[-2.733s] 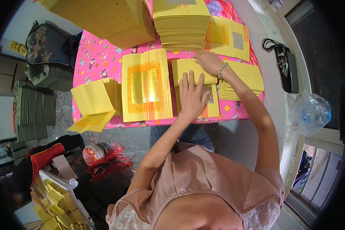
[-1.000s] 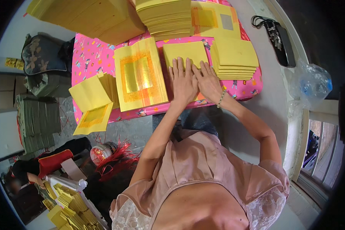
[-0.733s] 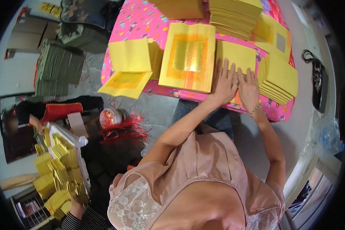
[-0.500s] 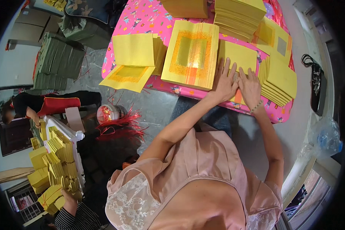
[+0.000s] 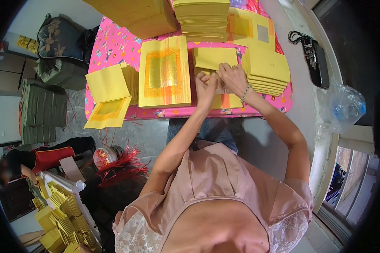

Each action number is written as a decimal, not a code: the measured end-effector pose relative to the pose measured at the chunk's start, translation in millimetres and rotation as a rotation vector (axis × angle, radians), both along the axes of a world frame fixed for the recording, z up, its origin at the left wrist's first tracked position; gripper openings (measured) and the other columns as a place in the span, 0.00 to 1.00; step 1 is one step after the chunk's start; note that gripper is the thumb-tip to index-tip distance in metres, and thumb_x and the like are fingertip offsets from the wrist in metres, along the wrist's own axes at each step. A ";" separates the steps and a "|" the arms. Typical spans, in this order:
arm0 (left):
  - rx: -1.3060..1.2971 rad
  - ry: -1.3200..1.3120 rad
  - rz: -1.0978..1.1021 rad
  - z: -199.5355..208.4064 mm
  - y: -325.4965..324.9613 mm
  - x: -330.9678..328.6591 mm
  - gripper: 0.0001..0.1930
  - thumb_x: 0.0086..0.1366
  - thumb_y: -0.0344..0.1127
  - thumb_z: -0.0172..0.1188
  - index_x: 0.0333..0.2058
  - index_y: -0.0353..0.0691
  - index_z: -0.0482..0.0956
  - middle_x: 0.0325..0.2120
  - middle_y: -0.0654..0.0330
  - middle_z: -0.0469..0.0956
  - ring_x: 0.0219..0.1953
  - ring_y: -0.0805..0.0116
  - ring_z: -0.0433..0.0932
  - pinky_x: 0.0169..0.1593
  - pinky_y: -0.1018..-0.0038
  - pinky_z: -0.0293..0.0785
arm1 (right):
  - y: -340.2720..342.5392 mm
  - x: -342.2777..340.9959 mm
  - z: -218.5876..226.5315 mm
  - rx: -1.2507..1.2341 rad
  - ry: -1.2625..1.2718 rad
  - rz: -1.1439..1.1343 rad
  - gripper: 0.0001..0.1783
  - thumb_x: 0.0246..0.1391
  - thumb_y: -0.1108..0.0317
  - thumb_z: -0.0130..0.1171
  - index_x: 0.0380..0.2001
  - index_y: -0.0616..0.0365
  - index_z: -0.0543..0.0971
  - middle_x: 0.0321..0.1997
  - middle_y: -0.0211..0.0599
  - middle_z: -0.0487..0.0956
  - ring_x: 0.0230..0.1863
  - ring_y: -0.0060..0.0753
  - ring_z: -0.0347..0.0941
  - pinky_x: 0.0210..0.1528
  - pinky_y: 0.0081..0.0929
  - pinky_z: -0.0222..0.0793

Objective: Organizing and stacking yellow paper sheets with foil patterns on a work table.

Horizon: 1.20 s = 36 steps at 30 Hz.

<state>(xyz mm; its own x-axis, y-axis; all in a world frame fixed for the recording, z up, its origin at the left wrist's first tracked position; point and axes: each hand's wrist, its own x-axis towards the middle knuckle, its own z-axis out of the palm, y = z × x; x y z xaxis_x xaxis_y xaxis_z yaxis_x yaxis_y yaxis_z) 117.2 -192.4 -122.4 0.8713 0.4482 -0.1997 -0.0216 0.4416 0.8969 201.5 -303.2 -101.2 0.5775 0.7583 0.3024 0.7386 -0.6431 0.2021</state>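
My left hand (image 5: pixel 206 89) is closed, its curled fingers at the near edge of a folded flap on a yellow paper sheet (image 5: pixel 215 56). Close beside it on the right, my right hand (image 5: pixel 234 79), with a beaded bracelet at the wrist, also bends its fingers closed onto that sheet. Both hands cover the sheet's middle, and the exact pinch is partly hidden. To the left lies a thick stack of yellow paper (image 5: pixel 164 71) with a gold and orange printed panel. On the right, folded yellow papers (image 5: pixel 268 71) overlap in a fanned pile.
A pink patterned cloth (image 5: pixel 109 46) covers the table. Tall yellow stacks (image 5: pixel 202 21) stand at its back; a half-open folded paper (image 5: pixel 107 84) overhangs the left edge. A black pouch with keys (image 5: pixel 314 61) lies at right. Left on the floor are red strips (image 5: pixel 124 164) and a tub (image 5: pixel 107 157).
My fingers, stretched flat on the paper before, are now curled in at the flap's edge. My left hand has drawn back toward me. The whole view has shifted, moving the table left in it.
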 end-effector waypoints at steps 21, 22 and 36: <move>-0.117 -0.188 -0.210 126.6 -24.8 45.8 0.11 0.66 0.35 0.57 0.42 0.34 0.74 0.35 0.60 0.78 0.36 0.71 0.79 0.42 0.71 0.80 | -111.9 24.6 102.1 0.967 0.528 -0.272 0.27 0.61 0.63 0.54 0.60 0.60 0.64 0.58 0.56 0.71 0.61 0.55 0.67 0.60 0.41 0.64; -0.061 -0.132 -0.303 121.3 -26.1 55.3 0.11 0.65 0.37 0.59 0.40 0.34 0.75 0.32 0.62 0.78 0.33 0.76 0.78 0.39 0.74 0.80 | -128.8 31.0 95.0 0.933 0.408 -0.248 0.26 0.61 0.64 0.53 0.60 0.60 0.64 0.59 0.56 0.72 0.62 0.53 0.67 0.61 0.40 0.63; 0.463 0.224 -0.613 34.5 -46.1 86.7 0.13 0.61 0.32 0.66 0.36 0.26 0.76 0.28 0.56 0.79 0.26 0.68 0.82 0.29 0.75 0.82 | -188.2 35.2 20.7 0.564 0.499 -0.451 0.26 0.60 0.64 0.53 0.60 0.61 0.64 0.58 0.56 0.71 0.61 0.54 0.66 0.63 0.39 0.60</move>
<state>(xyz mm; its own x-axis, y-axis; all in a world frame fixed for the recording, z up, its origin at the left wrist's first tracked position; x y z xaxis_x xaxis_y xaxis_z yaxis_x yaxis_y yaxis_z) 203.9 -238.5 -87.8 0.9506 -0.0171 -0.3099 0.3067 -0.1020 0.9463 236.7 -491.4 -80.6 0.9512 0.2394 0.1949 0.3069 -0.8019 -0.5126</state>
